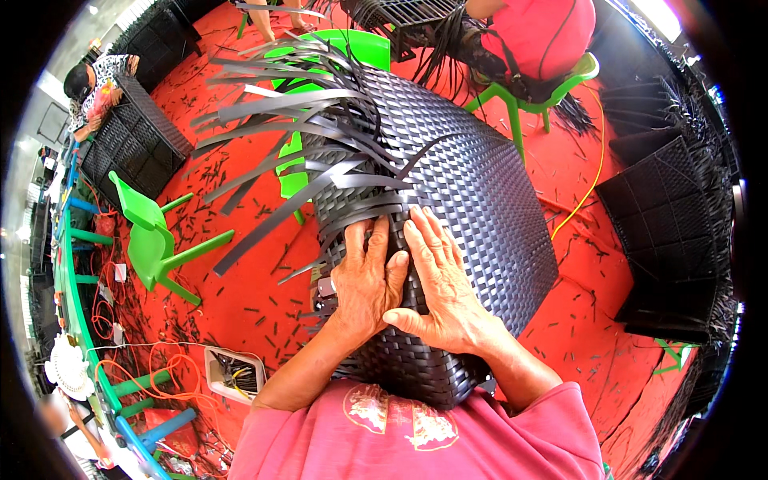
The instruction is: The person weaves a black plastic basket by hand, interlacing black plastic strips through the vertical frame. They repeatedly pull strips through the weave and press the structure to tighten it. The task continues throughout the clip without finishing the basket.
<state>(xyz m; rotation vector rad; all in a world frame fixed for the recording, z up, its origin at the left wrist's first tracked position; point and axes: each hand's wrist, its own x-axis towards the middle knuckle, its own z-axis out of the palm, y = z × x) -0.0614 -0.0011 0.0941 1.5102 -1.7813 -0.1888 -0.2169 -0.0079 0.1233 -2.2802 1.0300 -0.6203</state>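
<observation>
A large black woven panel [480,184] of flat plastic strips rests against my lap and reaches away from me. Several loose strip ends [272,120] fan out from its upper left edge. My left hand [366,276] lies flat on the weave near the panel's left edge, fingers together and pointing away. My right hand [440,280] presses flat beside it, its thumb touching the left hand. Neither hand grips a strip.
A tipped green plastic chair [152,236] lies at the left on the red floor, which is littered with cut strip bits. Another green chair [352,44] stands behind the panel. Stacked black woven pieces [672,232] sit at the right. People work at the back.
</observation>
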